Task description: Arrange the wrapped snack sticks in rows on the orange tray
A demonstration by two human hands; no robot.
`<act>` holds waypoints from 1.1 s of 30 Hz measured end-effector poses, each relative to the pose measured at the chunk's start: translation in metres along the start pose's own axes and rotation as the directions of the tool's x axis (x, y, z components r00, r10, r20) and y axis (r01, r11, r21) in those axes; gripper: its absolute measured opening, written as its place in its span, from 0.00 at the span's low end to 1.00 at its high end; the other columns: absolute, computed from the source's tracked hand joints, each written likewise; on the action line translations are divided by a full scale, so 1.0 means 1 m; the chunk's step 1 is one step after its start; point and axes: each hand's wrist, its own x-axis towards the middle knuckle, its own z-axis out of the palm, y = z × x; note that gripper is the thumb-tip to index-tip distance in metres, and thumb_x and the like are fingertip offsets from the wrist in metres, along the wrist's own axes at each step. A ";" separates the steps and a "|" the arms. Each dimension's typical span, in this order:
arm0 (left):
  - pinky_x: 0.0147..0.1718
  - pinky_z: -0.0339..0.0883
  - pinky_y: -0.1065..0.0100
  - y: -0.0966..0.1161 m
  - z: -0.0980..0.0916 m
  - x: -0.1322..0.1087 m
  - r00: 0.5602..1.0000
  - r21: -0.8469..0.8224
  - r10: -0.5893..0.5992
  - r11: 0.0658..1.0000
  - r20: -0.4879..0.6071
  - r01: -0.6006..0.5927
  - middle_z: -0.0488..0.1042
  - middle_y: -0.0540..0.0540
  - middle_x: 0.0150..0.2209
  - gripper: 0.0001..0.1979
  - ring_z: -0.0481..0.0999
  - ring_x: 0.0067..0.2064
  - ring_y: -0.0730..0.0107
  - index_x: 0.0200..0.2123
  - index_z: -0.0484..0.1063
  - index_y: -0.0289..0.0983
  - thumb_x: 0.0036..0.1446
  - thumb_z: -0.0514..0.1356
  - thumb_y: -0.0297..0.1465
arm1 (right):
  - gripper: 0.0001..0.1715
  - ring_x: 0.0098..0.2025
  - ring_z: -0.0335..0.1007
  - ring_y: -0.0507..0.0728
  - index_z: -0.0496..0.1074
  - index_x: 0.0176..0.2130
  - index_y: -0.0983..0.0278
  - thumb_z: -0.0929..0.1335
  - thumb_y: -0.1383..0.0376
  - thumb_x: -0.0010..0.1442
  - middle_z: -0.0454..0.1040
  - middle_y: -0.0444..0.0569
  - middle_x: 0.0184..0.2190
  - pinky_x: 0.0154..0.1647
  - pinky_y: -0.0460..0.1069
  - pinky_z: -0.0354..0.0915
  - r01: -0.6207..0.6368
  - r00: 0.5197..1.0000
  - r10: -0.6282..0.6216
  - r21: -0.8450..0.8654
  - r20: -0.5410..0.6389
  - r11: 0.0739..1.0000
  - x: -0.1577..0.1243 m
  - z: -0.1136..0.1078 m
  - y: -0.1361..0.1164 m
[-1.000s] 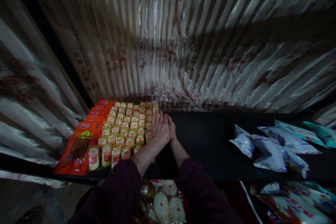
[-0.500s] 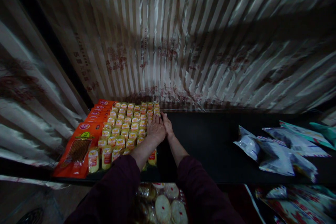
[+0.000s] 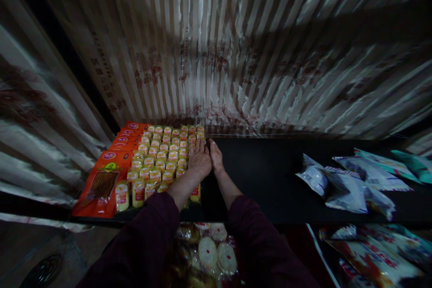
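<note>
Several rows of small yellow snack packets (image 3: 162, 162) stand on a black shelf (image 3: 270, 180). My left hand (image 3: 200, 159) lies palm-down on the right-hand column of packets, fingers stretched out together. My right hand (image 3: 216, 156) stands on edge against the right side of that column, fingers straight and pointing to the back wall. Neither hand holds anything. Both forearms wear dark maroon sleeves.
Orange flat packs (image 3: 108, 175) lie left of the yellow packets. Silvery and teal snack bags (image 3: 351, 184) sit at the shelf's right. Below are round pale cakes in wrappers (image 3: 212, 256) and red-white bags (image 3: 374, 256). A striped foil-like sheet (image 3: 236, 54) lines the back.
Both hands have slid a little toward the back of the shelf along the right column of packets. A front packet under my left forearm has come into sight.
</note>
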 end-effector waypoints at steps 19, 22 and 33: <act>0.64 0.40 0.52 0.014 0.002 -0.074 0.987 0.010 0.153 0.988 -0.037 -0.153 0.63 0.30 0.60 0.23 0.49 0.67 0.53 0.53 0.68 0.23 0.57 0.50 0.27 | 0.24 0.47 0.72 0.60 0.75 0.41 0.62 0.61 0.49 0.57 0.78 0.50 0.43 0.53 0.56 0.64 0.038 0.999 -0.042 -0.109 -0.029 0.993 -0.082 -0.029 -0.012; 0.64 0.41 0.53 0.016 0.002 -0.089 0.987 -0.002 0.159 0.987 -0.027 -0.159 0.64 0.31 0.59 0.23 0.50 0.67 0.53 0.54 0.67 0.24 0.56 0.50 0.27 | 0.23 0.46 0.72 0.60 0.76 0.39 0.61 0.61 0.50 0.57 0.78 0.49 0.42 0.52 0.55 0.65 0.030 0.999 -0.033 -0.106 -0.029 0.994 -0.096 -0.032 -0.016; 0.64 0.42 0.53 0.018 0.011 -0.128 0.977 -0.016 0.205 0.978 -0.054 -0.206 0.65 0.33 0.58 0.26 0.51 0.66 0.54 0.59 0.62 0.25 0.56 0.50 0.27 | 0.21 0.44 0.73 0.58 0.77 0.37 0.60 0.62 0.51 0.57 0.79 0.47 0.39 0.50 0.53 0.66 0.006 1.000 -0.007 -0.115 -0.013 0.993 -0.137 -0.038 -0.015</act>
